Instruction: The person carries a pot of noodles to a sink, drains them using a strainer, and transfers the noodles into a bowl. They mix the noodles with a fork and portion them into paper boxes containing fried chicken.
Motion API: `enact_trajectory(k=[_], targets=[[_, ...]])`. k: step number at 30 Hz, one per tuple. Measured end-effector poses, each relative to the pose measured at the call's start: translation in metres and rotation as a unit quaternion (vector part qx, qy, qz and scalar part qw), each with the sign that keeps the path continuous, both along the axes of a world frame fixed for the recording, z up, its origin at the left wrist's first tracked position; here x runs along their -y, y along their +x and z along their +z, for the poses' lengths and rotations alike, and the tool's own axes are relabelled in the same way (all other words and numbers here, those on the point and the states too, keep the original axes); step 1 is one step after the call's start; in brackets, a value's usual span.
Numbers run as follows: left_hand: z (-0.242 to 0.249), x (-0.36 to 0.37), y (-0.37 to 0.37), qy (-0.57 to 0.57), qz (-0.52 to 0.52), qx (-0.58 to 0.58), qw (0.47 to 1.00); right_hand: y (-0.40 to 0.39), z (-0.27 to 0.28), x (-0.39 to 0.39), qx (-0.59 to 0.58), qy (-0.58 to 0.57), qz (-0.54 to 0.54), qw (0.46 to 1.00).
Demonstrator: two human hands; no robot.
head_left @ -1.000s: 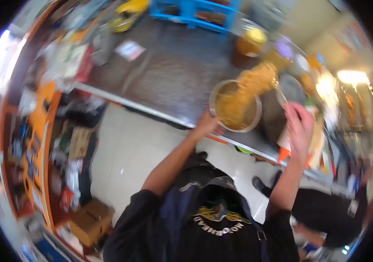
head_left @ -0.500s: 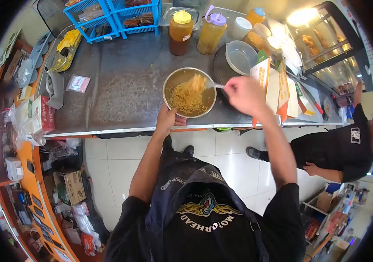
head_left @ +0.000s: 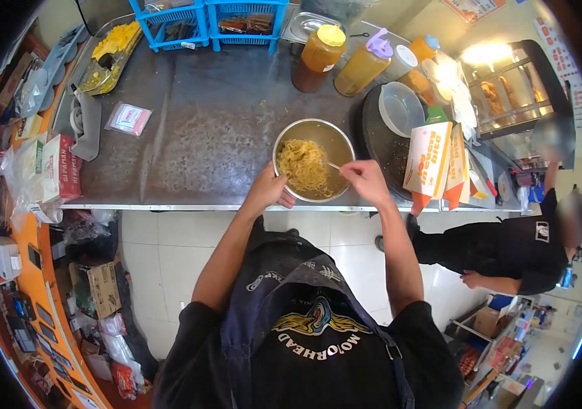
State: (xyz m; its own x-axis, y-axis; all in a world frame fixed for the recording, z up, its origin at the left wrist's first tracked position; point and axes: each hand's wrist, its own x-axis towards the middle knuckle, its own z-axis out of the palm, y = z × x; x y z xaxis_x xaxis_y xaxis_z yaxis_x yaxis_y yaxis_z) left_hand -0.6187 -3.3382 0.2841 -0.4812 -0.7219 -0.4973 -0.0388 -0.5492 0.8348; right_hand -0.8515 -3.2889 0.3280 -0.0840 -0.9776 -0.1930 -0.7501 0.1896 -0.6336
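Observation:
A round metal bowl [head_left: 336,138] stands on the counter near its front edge. Yellow noodles [head_left: 301,167] lie heaped toward its left side. My left hand [head_left: 268,188] grips the bowl's lower left, with the thumb by the rim and the fingers around the outside. Over the right rim, my right hand [head_left: 367,183] pinches the handle of a metal utensil [head_left: 332,165]. Its head is buried in the noodles, so whether it is a fork or a spoon cannot be made out.
Behind the bowl stand a yellow-capped sauce bottle [head_left: 319,60] and a purple-capped one [head_left: 364,67]. A clear plastic tub [head_left: 402,109] and printed cartons [head_left: 428,158] are at right. A small packet [head_left: 129,118] lies left. A co-worker [head_left: 509,245] stands at far right.
My right hand has come down and left, lowering the utensil and its lifted noodles into the bowl. The view has shifted, so the counter and bowl appear moved. My left hand still holds the bowl.

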Motion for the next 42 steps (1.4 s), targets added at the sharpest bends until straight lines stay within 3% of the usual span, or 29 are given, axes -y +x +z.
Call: enact_trajectory(k=[2, 5, 11, 16, 21, 24, 29, 30, 34, 37, 39, 41, 42], targets=[[-0.002, 0.004, 0.004, -0.007, -0.026, -0.013, 1.000, -0.004, 0.002, -0.016, 0.190, -0.037, -0.098, 0.976], [0.004, 0.000, 0.003, 0.001, 0.005, -0.005, 1.000, -0.002, 0.034, -0.026, 0.268, -0.033, -0.147, 0.952], [-0.008, -0.005, -0.005, 0.033, -0.016, -0.031, 0.999, -0.006, 0.124, -0.034, 0.303, -0.090, -0.161, 0.935], [-0.013, -0.007, -0.011, 0.004, 0.016, -0.027, 0.999, -0.003, 0.183, -0.034, 0.233, -0.153, -0.170, 0.945], [0.019, -0.004, -0.003, -0.021, 0.033, 0.000, 0.999, -0.009, 0.234, -0.036, 0.307, -0.172, -0.142, 0.925], [0.040, 0.010, 0.006, -0.011, 0.025, -0.022, 0.999, -0.012, 0.261, -0.038, 0.265, -0.204, -0.146, 0.931], [0.127, 0.049, 0.006, -0.116, -0.054, 0.011, 0.992, -0.022, 0.299, -0.039, 0.210, -0.235, -0.117, 0.942], [0.141, 0.058, 0.001, -0.146, -0.075, 0.012, 0.986, -0.033, 0.308, -0.041, 0.243, -0.208, -0.075, 0.945], [0.185, 0.079, -0.025, -0.193, -0.097, 0.014, 0.976, -0.045, 0.322, -0.041, 0.171, -0.281, -0.116, 0.937], [0.216, 0.083, -0.052, -0.221, -0.098, 0.007, 0.970, -0.053, 0.345, -0.039, 0.233, -0.297, -0.100, 0.921], [0.233, 0.084, -0.073, -0.234, -0.113, -0.001, 0.966, -0.058, 0.363, -0.043, 0.192, -0.309, -0.124, 0.923], [0.245, 0.091, -0.094, -0.262, -0.125, -0.014, 0.957, -0.074, 0.377, -0.043, 0.060, -0.334, -0.165, 0.926], [0.248, 0.097, -0.104, -0.256, -0.130, -0.030, 0.957, -0.069, 0.393, -0.054, 0.113, -0.294, -0.125, 0.941]])
